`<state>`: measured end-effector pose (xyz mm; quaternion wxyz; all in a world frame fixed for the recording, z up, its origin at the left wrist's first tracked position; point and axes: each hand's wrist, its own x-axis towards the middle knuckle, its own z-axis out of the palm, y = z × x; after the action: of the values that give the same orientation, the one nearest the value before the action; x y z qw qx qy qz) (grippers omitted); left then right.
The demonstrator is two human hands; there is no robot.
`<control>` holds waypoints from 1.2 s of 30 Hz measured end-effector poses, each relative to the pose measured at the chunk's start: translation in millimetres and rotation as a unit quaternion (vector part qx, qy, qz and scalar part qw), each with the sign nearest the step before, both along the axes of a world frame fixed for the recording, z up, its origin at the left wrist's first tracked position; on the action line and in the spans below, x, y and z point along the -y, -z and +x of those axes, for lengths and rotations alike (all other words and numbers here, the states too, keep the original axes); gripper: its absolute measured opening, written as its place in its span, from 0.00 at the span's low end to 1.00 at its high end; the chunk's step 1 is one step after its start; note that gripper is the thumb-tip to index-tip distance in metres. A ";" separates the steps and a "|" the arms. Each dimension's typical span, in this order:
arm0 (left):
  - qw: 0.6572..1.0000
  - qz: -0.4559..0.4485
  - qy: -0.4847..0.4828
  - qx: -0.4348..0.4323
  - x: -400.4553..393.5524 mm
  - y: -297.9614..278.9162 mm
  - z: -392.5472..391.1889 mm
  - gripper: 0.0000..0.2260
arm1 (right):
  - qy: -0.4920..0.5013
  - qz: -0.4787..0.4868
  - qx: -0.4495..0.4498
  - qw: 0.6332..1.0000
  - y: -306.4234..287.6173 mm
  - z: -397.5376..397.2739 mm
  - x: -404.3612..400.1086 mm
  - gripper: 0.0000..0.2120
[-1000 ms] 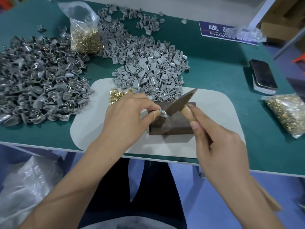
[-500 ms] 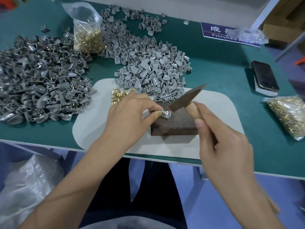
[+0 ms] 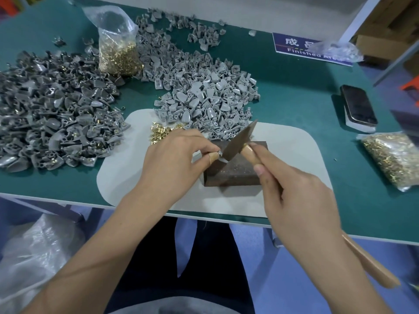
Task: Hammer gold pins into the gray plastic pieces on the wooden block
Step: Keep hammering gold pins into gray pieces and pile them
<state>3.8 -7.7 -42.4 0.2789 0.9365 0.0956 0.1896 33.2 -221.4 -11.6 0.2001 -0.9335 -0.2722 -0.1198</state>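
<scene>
A dark wooden block (image 3: pixel 235 171) sits on a pale mat (image 3: pixel 292 155) near the table's front edge. My left hand (image 3: pixel 174 164) pinches a small gray plastic piece (image 3: pixel 221 158) on the block's near-left corner. My right hand (image 3: pixel 297 196) grips the wooden handle of a hammer (image 3: pixel 241 139), whose dark head is down on the piece. Loose gold pins (image 3: pixel 158 132) lie on the mat just behind my left hand. The pin in the piece is hidden under the hammer head.
A light gray pile of plastic pieces (image 3: pixel 204 91) lies behind the block; a darker pile (image 3: pixel 49 114) fills the left. Bags of gold pins stand at back left (image 3: pixel 118 48) and at far right (image 3: pixel 392 159). A phone (image 3: pixel 358 105) lies right.
The hammer head was raised off the piece half a second ago and has come back down onto it. My left hand stays on the piece.
</scene>
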 end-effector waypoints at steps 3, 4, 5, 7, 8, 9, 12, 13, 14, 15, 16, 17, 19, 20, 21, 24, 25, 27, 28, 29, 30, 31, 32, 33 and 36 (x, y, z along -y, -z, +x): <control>1.000 0.000 -0.002 0.001 0.1 0.1 0.4 0.02 | -0.004 0.083 0.027 0.996 5.9 -7.5 0.0 0.19; 1.000 -0.001 -0.002 0.001 0.2 0.5 0.4 0.02 | -0.010 0.094 0.011 0.995 9.0 -10.1 -0.2 0.19; 1.000 -0.003 -0.002 0.000 0.2 0.8 0.4 0.02 | -0.010 0.083 -0.005 0.996 10.6 -11.8 -0.2 0.19; 1.000 -0.001 0.000 -0.001 -0.6 1.2 0.4 0.03 | 0.006 0.047 -0.005 0.999 10.1 -10.0 4.6 0.18; 1.000 0.002 0.003 -0.004 -1.1 1.1 0.6 0.03 | 0.023 0.055 -0.006 0.998 9.2 -6.8 8.7 0.17; 1.000 0.005 0.006 -0.007 -1.9 0.9 0.9 0.03 | 0.045 0.081 -0.018 0.996 8.4 -2.3 12.2 0.17; 1.000 0.010 0.010 -0.011 -3.5 1.3 1.6 0.03 | 0.109 0.180 -0.083 0.974 13.5 17.7 22.2 0.14; 1.000 0.008 0.011 -0.008 -3.5 1.8 1.9 0.03 | 0.130 0.179 -0.106 0.969 15.6 25.3 25.5 0.12; 1.000 0.003 0.011 -0.006 -2.8 2.6 1.9 0.03 | 0.156 0.158 -0.128 0.967 18.8 32.9 29.2 0.11; 1.000 -0.005 0.011 -0.004 -2.5 3.3 1.6 0.03 | 0.189 0.120 -0.145 0.964 22.3 39.7 32.6 0.11; 1.000 -0.016 0.009 -0.003 -2.2 4.2 1.2 0.03 | 0.224 0.076 -0.152 0.960 25.5 44.9 35.9 0.11; 1.000 -0.028 0.007 -0.002 -1.6 5.1 0.7 0.03 | 0.251 0.039 -0.145 0.956 28.8 47.7 39.1 0.12; 0.999 -0.047 0.005 0.005 0.6 6.5 -1.0 0.02 | 0.268 -0.011 -0.096 0.958 33.1 48.4 42.3 0.13; 0.999 -0.050 0.004 0.011 2.9 6.8 -1.9 0.02 | 0.268 -0.028 -0.057 0.961 34.3 47.3 42.4 0.12; 0.999 -0.051 0.002 0.018 5.7 6.6 -3.1 0.02 | 0.263 -0.028 -0.018 0.964 34.5 45.5 41.3 0.11; 0.997 -0.064 0.008 0.034 14.4 5.8 -10.0 0.02 | 0.165 0.141 -0.004 0.976 31.8 38.6 27.9 0.08; 0.997 -0.071 0.012 0.038 16.0 5.5 -13.3 0.02 | 0.103 0.212 -0.028 0.971 29.8 33.5 18.5 0.08; 0.995 -0.087 0.023 0.048 17.1 5.6 -21.2 0.02 | -0.014 0.266 -0.061 0.962 26.9 16.4 -4.9 0.07; 0.994 -0.092 0.028 0.054 15.8 6.0 -26.0 0.03 | -0.059 0.260 -0.068 0.961 27.0 7.8 -16.3 0.06; 0.994 -0.093 0.030 0.058 13.6 6.9 -30.7 0.04 | -0.092 0.250 -0.071 0.961 28.5 0.6 -26.8 0.07; 0.994 -0.091 0.027 0.062 10.1 8.4 -35.7 0.06 | -0.113 0.239 -0.071 0.962 31.3 -4.9 -36.6 0.08; 0.993 -0.092 0.019 0.066 4.9 10.3 -40.9 0.07 | -0.127 0.229 -0.066 0.963 33.9 -8.6 -46.0 0.09; 0.993 -0.096 0.007 0.070 -1.5 12.5 -46.0 0.08 | -0.134 0.221 -0.059 0.964 35.9 -11.3 -55.2 0.10; 0.992 -0.100 -0.008 0.076 -9.1 14.8 -51.1 0.08 | -0.136 0.217 -0.054 0.965 37.5 -12.8 -65.0 0.10; 0.990 -0.103 -0.050 0.085 -30.9 18.4 -66.4 0.07 | -0.122 0.205 -0.064 0.969 40.2 -15.5 -92.6 0.09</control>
<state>-62.5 23.3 -60.7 0.3708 0.8773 0.1375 0.2718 17.7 -128.8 -51.8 0.4170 -0.8382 -0.3402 -0.0880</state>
